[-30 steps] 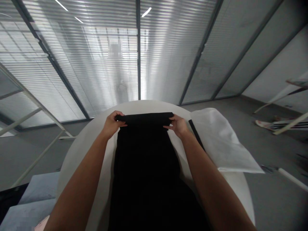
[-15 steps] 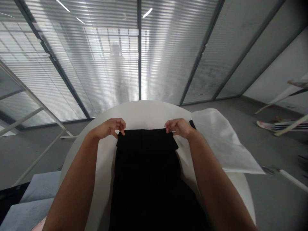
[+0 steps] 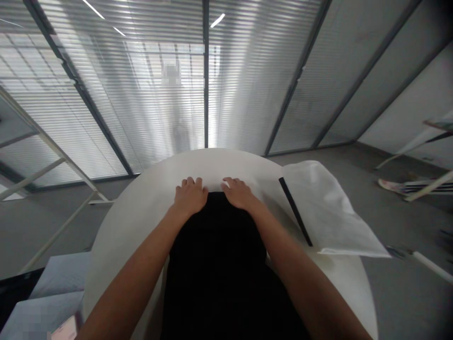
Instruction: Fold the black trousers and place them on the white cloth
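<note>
Shifted inward, left hand [image 3: 191, 195] and right hand [image 3: 238, 192] lie loosely spread, likely flattening the far end of black cloth [image 3: 219, 264].

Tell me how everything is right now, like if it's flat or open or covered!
Left hand, open, back up, at the black cloth's far end
Right hand, open, back up, across from it
Black cloth, laid lengthwise
White sheet, spread out, slightly rumpled
Black strip, straight, along the sheet's left side
Table, partly covered
Blinds, lowered

Black cloth [image 3: 216, 274] lengthwise on table [image 3: 122, 236]
</note>
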`<state>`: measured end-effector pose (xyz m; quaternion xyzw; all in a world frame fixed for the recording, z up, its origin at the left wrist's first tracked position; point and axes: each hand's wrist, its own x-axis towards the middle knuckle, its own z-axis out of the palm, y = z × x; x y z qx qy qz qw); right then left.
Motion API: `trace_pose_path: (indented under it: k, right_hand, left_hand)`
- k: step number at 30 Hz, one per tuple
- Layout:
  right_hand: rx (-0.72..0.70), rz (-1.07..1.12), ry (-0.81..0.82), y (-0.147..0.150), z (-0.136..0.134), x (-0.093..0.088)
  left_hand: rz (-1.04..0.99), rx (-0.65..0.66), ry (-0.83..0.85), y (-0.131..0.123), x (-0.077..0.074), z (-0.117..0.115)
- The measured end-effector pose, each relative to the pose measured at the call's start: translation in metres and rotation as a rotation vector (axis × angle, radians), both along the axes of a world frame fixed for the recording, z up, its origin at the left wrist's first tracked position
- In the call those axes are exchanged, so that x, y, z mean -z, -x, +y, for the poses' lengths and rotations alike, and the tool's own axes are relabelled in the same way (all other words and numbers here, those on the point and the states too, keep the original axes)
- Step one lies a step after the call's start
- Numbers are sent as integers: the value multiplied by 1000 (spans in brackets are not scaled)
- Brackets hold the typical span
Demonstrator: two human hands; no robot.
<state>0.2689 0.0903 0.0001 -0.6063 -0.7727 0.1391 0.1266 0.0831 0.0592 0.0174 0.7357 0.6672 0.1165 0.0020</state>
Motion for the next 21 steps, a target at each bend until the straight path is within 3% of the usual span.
trace_pose_path:
  k: [3, 7, 21]
  right_hand:
    - [-18, -104, -104, 20, -12, 27]
    - [-29, -162, -179, 24, -16, 48]
    - [-45, -163, -155, 17, -9, 46]
  left_hand:
    - [19, 17, -76, -26, 26, -10]
    - [8, 59, -29, -30, 47, -10]
    - [72, 64, -39, -23, 43, -5]
